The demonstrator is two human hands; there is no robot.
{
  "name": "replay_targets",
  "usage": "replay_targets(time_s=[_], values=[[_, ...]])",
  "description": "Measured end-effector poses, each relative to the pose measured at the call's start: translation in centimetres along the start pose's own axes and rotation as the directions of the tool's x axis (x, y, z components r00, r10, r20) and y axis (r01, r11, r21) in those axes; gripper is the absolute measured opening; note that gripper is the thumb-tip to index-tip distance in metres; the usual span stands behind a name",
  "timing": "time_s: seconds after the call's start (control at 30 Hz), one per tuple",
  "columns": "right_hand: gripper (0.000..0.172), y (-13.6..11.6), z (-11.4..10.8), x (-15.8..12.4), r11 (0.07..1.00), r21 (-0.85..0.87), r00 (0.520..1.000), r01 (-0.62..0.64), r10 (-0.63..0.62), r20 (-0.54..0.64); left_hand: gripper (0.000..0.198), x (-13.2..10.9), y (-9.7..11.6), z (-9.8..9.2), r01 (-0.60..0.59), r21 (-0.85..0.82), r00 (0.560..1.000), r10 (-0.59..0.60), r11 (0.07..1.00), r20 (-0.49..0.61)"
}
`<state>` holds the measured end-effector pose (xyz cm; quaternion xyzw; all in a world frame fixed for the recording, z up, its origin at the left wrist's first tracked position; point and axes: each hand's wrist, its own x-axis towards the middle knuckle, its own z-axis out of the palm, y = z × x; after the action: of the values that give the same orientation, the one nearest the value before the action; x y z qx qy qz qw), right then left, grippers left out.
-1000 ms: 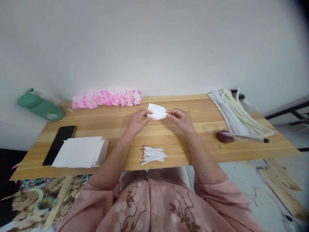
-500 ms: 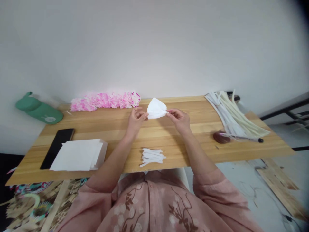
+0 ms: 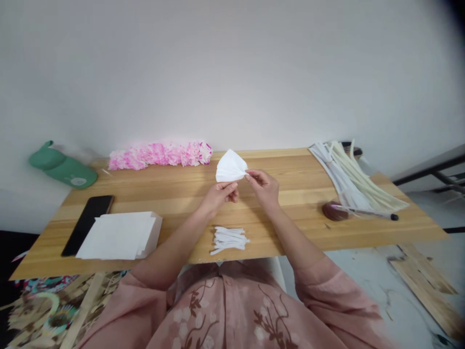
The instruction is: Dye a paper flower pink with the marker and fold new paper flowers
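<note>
A fan-shaped piece of white paper (image 3: 231, 166) is held up over the middle of the table, its gathered point toward the right. My right hand (image 3: 264, 186) pinches that narrow end between thumb and fingertips. Just below the fan's lower edge is my left hand (image 3: 221, 196), its fingers curled together and the thumb near the paper. Nothing shows between the left fingers. Closer to my body, a small pile of narrow white twisted strips (image 3: 229, 239) lies on the wooden table (image 3: 290, 194).
At the left are a stack of white paper (image 3: 115, 235), a black phone (image 3: 87, 225) and a green bottle (image 3: 65, 167). A pink-and-white ruffled row (image 3: 160, 156) lies along the wall. To the right are bundled pale strips (image 3: 352, 179), a dark round object (image 3: 334, 211) and a pen (image 3: 378, 214).
My left hand has left the fan's left edge and moved down and right, its fingers now curled under the paper. The fan and my right hand have shifted slightly left.
</note>
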<state>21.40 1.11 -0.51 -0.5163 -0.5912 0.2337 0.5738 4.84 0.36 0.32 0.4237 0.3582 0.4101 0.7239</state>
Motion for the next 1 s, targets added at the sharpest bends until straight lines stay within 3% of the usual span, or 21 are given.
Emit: replay_targets(time_s=[0.37,0.67,1.0], values=[[0.016,-0.4,0.8,-0.9,0.984,-0.064,0.986,0.164,-0.16,0.054,0.031,0.4,0.0,-0.4,-0.064,-0.299,0.992,0.029,0.952,-0.122],[0.015,-0.4,1.1,-1.1,0.962,-0.109,0.963,0.25,-0.234,0.136,0.024,0.5,0.3,-0.4,-0.113,-0.291,0.985,0.068,0.95,-0.162],[0.016,-0.6,1.2,-1.2,0.971,-0.1,0.96,0.217,-0.195,0.2,0.018,0.5,0.5,-0.4,-0.119,-0.315,0.985,0.072,0.941,-0.156]])
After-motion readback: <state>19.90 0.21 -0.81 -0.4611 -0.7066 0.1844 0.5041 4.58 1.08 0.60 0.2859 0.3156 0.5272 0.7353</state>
